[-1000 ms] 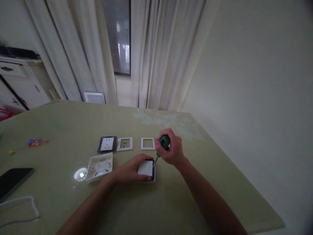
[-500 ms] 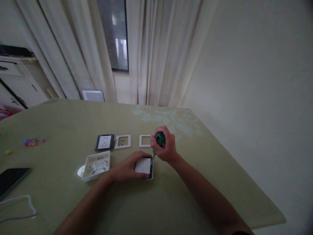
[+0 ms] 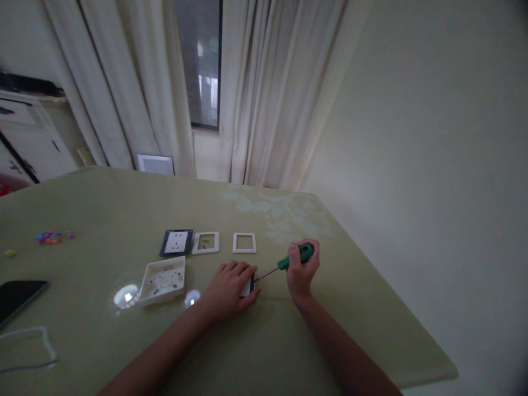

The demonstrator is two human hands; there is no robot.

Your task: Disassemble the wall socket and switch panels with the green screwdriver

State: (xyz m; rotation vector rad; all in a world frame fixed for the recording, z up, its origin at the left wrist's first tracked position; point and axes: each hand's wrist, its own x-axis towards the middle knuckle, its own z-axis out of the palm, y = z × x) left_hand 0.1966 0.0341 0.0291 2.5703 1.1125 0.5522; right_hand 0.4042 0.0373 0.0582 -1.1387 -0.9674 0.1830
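Observation:
My right hand point(image 3: 303, 269) is closed round the green handle of a screwdriver point(image 3: 284, 263). The screwdriver leans low to the left, and its tip meets the dark right edge of a white wall switch point(image 3: 247, 287). Over that switch lies my left hand point(image 3: 231, 289), gripping it with the fingers at the far side and the thumb at the near side. Most of the switch is hidden under this hand. To the left sits an open white mounting box point(image 3: 164, 279). Behind it lies a socket panel point(image 3: 176, 242) with a dark surround.
Two white cover frames point(image 3: 206, 242) point(image 3: 244, 243) lie farther back, with small screws inside the left one. Small colourful pieces point(image 3: 51, 237), a dark phone point(image 3: 18, 297) and a white cable point(image 3: 45, 341) are at the left. A wall point(image 3: 412, 192) borders the table's right side.
The screwdriver has tipped from steep to low, its handle swinging right and nearer with my right hand. My left hand has slid right, covering more of the switch.

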